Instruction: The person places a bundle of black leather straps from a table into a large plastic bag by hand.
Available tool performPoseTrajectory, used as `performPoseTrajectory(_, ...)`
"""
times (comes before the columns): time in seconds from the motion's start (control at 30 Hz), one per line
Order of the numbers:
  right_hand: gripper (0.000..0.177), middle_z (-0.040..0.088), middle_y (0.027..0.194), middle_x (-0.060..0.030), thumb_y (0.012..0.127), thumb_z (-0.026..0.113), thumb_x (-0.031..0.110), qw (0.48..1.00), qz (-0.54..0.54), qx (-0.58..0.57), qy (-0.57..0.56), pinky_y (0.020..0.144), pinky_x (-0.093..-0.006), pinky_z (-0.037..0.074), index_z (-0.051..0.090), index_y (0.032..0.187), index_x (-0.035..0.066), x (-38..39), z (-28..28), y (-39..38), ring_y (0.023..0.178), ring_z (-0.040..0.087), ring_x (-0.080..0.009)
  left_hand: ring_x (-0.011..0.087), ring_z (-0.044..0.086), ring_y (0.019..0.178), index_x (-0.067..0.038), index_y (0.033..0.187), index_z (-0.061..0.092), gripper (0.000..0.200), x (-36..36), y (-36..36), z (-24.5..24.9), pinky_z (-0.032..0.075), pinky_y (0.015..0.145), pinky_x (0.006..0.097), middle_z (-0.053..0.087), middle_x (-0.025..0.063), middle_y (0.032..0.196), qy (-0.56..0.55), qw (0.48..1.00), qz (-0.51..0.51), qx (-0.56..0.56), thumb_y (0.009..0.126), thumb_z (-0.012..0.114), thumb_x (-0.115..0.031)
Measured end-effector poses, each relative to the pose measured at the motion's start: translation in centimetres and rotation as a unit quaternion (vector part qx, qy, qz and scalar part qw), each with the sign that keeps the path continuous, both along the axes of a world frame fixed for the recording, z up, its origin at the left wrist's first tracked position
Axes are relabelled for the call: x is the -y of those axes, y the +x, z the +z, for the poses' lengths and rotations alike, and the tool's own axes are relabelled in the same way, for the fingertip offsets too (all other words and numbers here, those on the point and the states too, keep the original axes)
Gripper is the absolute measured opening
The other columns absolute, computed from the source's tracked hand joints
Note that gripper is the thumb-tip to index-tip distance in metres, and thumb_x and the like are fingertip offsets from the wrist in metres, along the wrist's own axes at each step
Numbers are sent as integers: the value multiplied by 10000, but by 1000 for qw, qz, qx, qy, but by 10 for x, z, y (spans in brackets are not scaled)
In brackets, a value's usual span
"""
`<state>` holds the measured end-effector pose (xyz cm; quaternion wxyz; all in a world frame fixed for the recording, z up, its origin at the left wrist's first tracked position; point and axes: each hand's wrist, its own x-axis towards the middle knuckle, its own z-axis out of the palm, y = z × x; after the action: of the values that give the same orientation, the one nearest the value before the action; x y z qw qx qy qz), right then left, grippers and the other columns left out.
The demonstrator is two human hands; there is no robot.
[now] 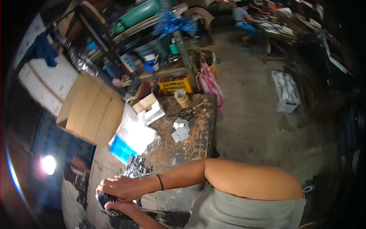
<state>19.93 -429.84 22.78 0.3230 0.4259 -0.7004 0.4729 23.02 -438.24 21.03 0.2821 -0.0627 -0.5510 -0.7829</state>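
My right hand (124, 187), with a black band at its wrist, is wrapped over a dark rounded object (107, 199) at the lower left. Just below it, my left hand (124, 208) grips the same object; most of its fingers are hidden. What the object is cannot be made out. Right behind the hands, a pile of small shiny metal pieces (137, 166) lies on the worktable (198, 143). A blue packet (125, 148) and white plastic wrapping (137, 131) lie beyond the pile.
Flat grey pieces (180, 131), a small open box (152, 110) and a tape roll (182, 98) sit on the table. A large cardboard box (93, 110) stands at left. Behind are shelves (164, 72) and a yellow crate (175, 84). A seated person (244, 21) is far back.
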Motion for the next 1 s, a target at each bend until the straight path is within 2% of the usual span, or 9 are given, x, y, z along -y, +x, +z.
performPoseTrajectory(0.13, 405, 531, 951, -155, 819, 556, 266, 999, -18, -12, 25, 722, -459, 446, 445, 1146, 54, -29, 12, -3, 850, 572, -344, 240, 359, 1272, -30, 1387, 257, 926, 6, -26, -8, 301, 1048, 382, 355, 122, 1372, -103, 992, -21, -69, 795, 331, -738)
performPoseTrajectory(0.3, 472, 506, 931, -156, 807, 514, 366, 995, -82, -28, 56, 688, -439, 448, 452, 1129, 27, -43, 14, -2, 847, 548, -338, 250, 331, 1292, -31, 1401, 214, 938, -27, -22, 0, 281, 1059, 384, 328, 127, 1387, -89, 991, -50, -81, 796, 332, -737)
performPoseTrajectory(0.53, 452, 523, 931, -151, 789, 548, 337, 992, -106, -19, 66, 664, -439, 479, 464, 1110, 30, -55, 24, -11, 843, 551, -325, 255, 319, 1297, -21, 1407, 174, 973, -41, -33, -9, 278, 1061, 381, 306, 147, 1391, -49, 993, -97, -49, 789, 308, -760)
performPoseTrajectory(0.73, 518, 519, 994, -133, 692, 578, 309, 967, -159, -143, 141, 737, -359, 470, 463, 1084, -9, -59, 18, -32, 934, 542, -282, 250, 325, 1285, 30, 1371, 229, 1024, -68, -25, -13, 290, 1052, 381, 329, 159, 1372, -28, 992, -119, -14, 761, 308, -789)
performPoseTrajectory(0.8, 557, 526, 1032, -115, 636, 615, 275, 961, -141, -98, 217, 786, -374, 461, 463, 1118, 41, -59, 26, -38, 961, 535, -284, 223, 414, 1176, 13, 1272, 353, 901, -65, -36, -26, 348, 993, 370, 418, 131, 1266, -38, 996, -77, 14, 801, 314, -753)
performPoseTrajectory(0.87, 552, 531, 1102, -109, 640, 623, 234, 964, -131, -174, 154, 833, -369, 457, 464, 1143, 72, -51, 15, -59, 1009, 528, -279, 150, 439, 892, -47, 917, 440, 598, -59, -54, -49, 418, 803, 322, 452, 45, 960, -61, 997, 33, -26, 907, 296, -628)
performPoseTrajectory(0.93, 543, 532, 1114, -101, 635, 628, 114, 967, -137, -142, 161, 811, -370, 480, 468, 1153, 85, -48, 25, -65, 1026, 516, -284, 157, 438, 923, -5, 874, 482, 583, -66, -54, -54, 419, 726, 308, 462, 49, 992, -141, 983, 95, -69, 936, 316, -560)
performPoseTrajectory(0.97, 585, 532, 1093, -104, 616, 642, 61, 966, -161, -109, 168, 781, -375, 494, 461, 1172, 83, -48, 33, -57, 1014, 513, -299, 181, 420, 995, 33, 1093, 467, 658, -63, -67, -76, 406, 791, 332, 435, 86, 1121, -210, 964, 109, -126, 901, 380, -590)
performPoseTrajectory(1.0, 601, 531, 1070, -107, 621, 640, 25, 967, -159, -101, 171, 764, -380, 496, 452, 1190, 77, -50, 50, -45, 995, 509, -321, 231, 390, 1118, 46, 1320, 286, 836, -81, -39, -49, 342, 937, 355, 362, 144, 1255, -111, 988, 48, -93, 842, 489, -609)
